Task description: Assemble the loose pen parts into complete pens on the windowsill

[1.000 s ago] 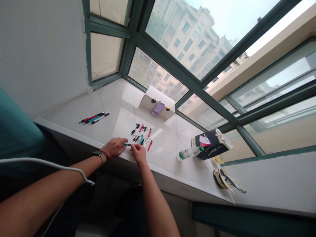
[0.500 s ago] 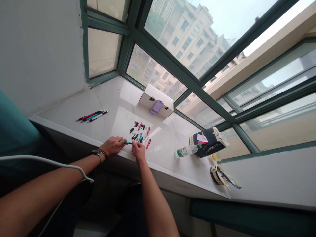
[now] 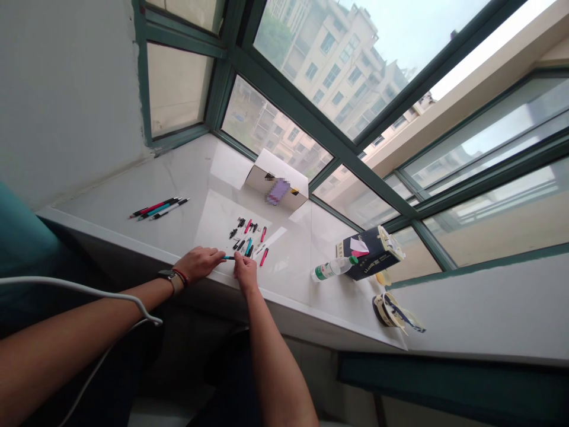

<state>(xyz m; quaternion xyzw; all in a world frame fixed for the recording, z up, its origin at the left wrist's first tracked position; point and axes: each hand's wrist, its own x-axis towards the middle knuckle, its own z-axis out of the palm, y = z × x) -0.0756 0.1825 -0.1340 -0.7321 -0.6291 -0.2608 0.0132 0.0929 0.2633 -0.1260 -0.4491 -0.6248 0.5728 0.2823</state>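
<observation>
My left hand [image 3: 200, 263] and my right hand [image 3: 245, 270] meet at the near edge of a white marble sill [image 3: 186, 178]. Between their pinched fingertips they hold a teal pen part [image 3: 229, 257]. Just beyond the hands lies a cluster of several small pen pieces [image 3: 248, 235], black, pink and teal. My left wrist wears a dark watch and a red band.
Three whole pens [image 3: 157, 209] lie at the sill's left. A white box [image 3: 276, 185] stands by the window. To the right are a lying water bottle [image 3: 332, 270], a dark blue box [image 3: 372, 254] and a tape roll [image 3: 387, 309]. A white cable [image 3: 89, 292] crosses my left arm.
The view has drifted slightly, so everything sits a bit further left and lower. Both hands stay on the teal pen part in the same spot on the sill.
</observation>
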